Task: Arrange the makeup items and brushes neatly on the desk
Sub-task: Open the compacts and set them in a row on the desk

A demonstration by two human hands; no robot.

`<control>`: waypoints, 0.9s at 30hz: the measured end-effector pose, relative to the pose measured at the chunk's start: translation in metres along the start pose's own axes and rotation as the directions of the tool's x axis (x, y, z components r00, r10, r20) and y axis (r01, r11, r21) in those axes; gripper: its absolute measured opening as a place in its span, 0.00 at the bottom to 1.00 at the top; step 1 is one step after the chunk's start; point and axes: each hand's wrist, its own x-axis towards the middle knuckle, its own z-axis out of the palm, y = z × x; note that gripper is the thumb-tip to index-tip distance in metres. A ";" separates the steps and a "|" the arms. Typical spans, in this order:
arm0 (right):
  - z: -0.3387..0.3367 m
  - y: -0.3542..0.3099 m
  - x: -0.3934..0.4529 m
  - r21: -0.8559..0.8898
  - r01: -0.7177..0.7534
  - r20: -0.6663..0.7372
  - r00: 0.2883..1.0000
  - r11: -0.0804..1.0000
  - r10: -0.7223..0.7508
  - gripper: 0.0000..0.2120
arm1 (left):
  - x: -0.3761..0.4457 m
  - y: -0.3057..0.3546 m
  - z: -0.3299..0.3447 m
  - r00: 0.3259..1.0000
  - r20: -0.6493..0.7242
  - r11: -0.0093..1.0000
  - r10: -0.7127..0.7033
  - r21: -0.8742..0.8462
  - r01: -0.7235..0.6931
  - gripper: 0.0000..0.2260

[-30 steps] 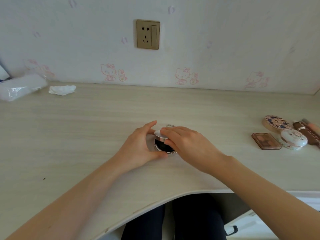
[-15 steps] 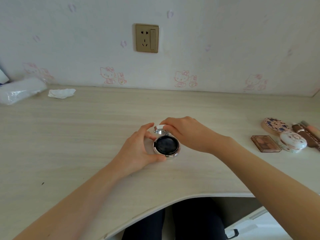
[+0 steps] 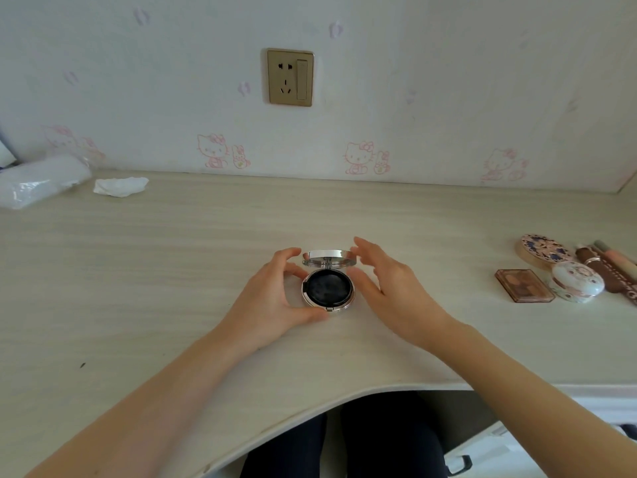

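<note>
1. A round compact [image 3: 327, 288] lies on the pale wooden desk [image 3: 206, 270] at the middle, near the front edge. It is open: the dark round pad inside faces up, and the silver lid [image 3: 329, 258] stands raised at the far side.
2. The left hand [image 3: 272, 305] cups the compact's left side, with the thumb curled along its near rim and the fingers bent round the far left edge by the lid.
3. The right hand [image 3: 389, 288] is beside the compact on the right, fingers spread and nearly straight. One fingertip is at the lid's right edge; whether it touches cannot be told. It grips nothing.
4. Far to the right lie a brown square palette [image 3: 524, 285], a white round case [image 3: 575, 281], a flowered round case [image 3: 543, 250] and some brushes [image 3: 613, 267], close together.
5. At the back left are a crumpled tissue [image 3: 120, 186] and a clear plastic pack [image 3: 38, 182].
6. A wall socket [image 3: 290, 77] sits above the desk.
</note>
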 end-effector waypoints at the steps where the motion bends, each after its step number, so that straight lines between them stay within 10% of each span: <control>1: 0.004 0.002 -0.006 -0.012 -0.016 -0.006 1.000 1.000 0.016 0.27 | 0.000 0.000 0.000 1.000 -0.003 1.000 0.001 0.003 -0.001 0.45; 11: 0.023 -0.008 -0.023 -0.162 0.064 -0.087 0.993 0.985 -0.079 0.28 | -0.006 0.002 0.000 0.999 -0.035 0.996 0.032 0.082 -0.029 0.26; 27: 0.033 -0.006 0.030 -0.311 0.113 0.009 0.993 0.944 -0.116 0.23 | 0.032 -0.020 -0.001 0.991 0.000 0.922 0.130 0.367 -0.121 0.29</control>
